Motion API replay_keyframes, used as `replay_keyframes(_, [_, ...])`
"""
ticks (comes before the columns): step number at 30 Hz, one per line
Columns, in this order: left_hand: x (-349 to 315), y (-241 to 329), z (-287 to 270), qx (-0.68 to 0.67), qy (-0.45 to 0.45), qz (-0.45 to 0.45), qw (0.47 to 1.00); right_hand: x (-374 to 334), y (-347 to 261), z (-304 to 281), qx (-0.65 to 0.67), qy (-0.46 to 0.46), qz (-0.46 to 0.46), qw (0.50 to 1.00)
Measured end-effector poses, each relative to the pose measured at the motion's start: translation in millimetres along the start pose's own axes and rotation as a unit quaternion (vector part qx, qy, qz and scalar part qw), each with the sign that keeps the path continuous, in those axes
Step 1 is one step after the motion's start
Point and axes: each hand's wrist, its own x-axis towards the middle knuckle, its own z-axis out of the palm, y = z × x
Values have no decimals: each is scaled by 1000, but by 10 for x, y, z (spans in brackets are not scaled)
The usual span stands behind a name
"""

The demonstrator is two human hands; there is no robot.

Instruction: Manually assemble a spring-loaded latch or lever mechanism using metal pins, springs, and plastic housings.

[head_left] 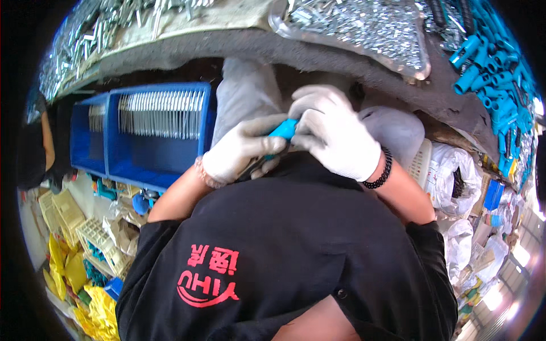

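Both my hands wear white gloves and meet in front of my torso, over my lap. My left hand is closed around a teal handle, a small plastic piece with a dark part along its lower side. Against the upper right end of that handle, the curled fingers of my right hand are closed. Those fingers cover the end of the piece, so I cannot see whether some smaller part sits between them.
A blue crate at left holds a row of thin metal pieces. Ahead, a clear tray of small metal parts stands on the cloth-edged bench. Teal handles heap at far right. White bags stand right; another person's arm shows far left.
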Motion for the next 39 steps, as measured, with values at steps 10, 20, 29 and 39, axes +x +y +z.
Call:
replay_keyframes(10, [45, 119, 91, 66, -45, 43, 996, 9, 2, -392, 110, -23, 82, 990])
replay_keyframes(20, [230, 396, 431, 25, 83, 218, 972, 226, 835, -1239, -239, 22, 186, 953])
replay_keyframes(29, [289, 509, 513, -57, 46, 176, 982, 153, -13, -874, 153, 170, 262, 937])
replay_keyframes(39, [373, 385, 570, 29, 106, 257, 960, 45, -112, -303, 120, 225, 187, 949])
